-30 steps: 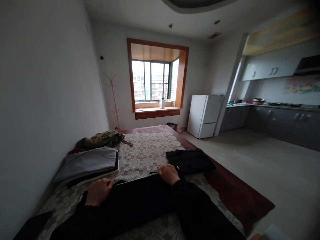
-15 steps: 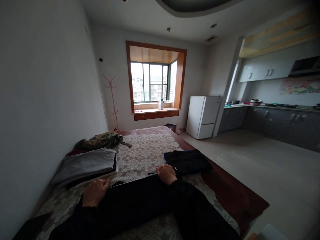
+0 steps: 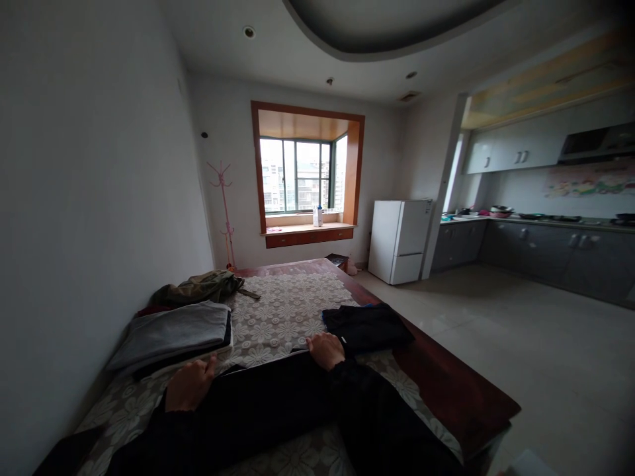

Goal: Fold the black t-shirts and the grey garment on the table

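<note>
Home, living area open to a kitchen. Right of frame: wall cabinets (image 3: 516, 153), grey base cabinets (image 3: 538, 258). Centre: bay window (image 3: 297, 175), white fridge (image 3: 381, 241). Left of centre: pink coat rack (image 3: 226, 208). Lower frame: clothes (image 3: 268, 395) on bench (image 3: 461, 387) with floral lace cloth (image 3: 282, 297).

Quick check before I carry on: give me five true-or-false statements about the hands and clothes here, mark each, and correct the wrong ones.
1. The left hand and the right hand both hold the dark garment. True.
2. The gray folded cloth lies left of the folded black clothing. True.
3. The right hand rests on the gray folded cloth. False: it is at the dark garment's far edge.
4. Nothing lies beyond the gray folded cloth. False: an olive-green item does.
5. The tablecloth is plain. False: it has a flower pattern.
</note>
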A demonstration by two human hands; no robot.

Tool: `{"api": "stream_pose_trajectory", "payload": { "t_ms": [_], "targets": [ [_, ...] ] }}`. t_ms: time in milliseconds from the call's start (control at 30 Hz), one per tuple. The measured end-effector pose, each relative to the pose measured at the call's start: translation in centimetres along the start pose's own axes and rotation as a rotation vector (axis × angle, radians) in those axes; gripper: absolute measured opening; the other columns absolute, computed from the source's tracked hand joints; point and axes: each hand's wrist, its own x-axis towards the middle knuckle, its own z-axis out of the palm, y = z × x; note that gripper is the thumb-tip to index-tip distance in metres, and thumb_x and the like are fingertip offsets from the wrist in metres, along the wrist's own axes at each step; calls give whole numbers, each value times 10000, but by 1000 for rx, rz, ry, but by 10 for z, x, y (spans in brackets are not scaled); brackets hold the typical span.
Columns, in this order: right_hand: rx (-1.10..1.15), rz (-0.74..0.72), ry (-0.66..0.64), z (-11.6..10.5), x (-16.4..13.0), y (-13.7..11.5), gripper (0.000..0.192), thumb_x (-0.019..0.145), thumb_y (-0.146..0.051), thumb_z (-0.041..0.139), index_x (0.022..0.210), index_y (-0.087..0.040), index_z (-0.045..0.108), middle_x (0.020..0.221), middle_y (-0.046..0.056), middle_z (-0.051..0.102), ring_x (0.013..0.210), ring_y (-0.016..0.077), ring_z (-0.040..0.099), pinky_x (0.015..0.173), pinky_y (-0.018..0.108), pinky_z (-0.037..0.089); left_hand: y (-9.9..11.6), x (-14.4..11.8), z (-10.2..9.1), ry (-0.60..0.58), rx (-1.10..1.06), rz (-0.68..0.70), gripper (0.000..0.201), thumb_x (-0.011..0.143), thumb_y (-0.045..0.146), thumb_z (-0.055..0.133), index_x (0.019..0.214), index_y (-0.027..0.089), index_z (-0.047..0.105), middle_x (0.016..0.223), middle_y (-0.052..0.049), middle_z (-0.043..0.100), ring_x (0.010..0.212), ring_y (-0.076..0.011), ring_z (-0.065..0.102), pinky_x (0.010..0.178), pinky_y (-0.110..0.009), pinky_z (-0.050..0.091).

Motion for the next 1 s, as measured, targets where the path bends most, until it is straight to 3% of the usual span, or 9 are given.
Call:
{"api": "stream_pose_trajectory", "payload": {
  "t_ms": [233, 467, 1000],
  "targets": [
    [0, 1, 4, 4, 2, 1, 461, 1044, -402, 421, 1030, -132, 796, 1118, 197, 767, 1085, 309, 718, 930, 357, 487, -1, 4, 5, -15, 15, -17, 574, 980, 431, 281, 784, 211, 775, 997, -175, 798, 1025, -370, 732, 862, -466, 514],
    [1, 1, 7, 5, 2, 1, 467, 1044, -399, 415, 1034, -128, 795, 1132, 203, 763, 1093, 314, 716, 943, 372, 486, -1, 5, 8, -31, 35, -21, 591, 954, 501, 311, 841, 196, 804, 977, -196, 800, 1048, -404, 723, 883, -490, 512],
    [-18, 1, 2, -7, -7, -5, 470, 1045, -401, 411, 1045, -148, 807, 1119, 211, 764, 1097, 298, 723, 957, 358, 489, 2, 4, 10, -36, 70, -37, 615, 990, 511, 289, 944, 164, 795, 1083, -214, 784, 1091, -393, 711, 916, -482, 504]
  ]
}}
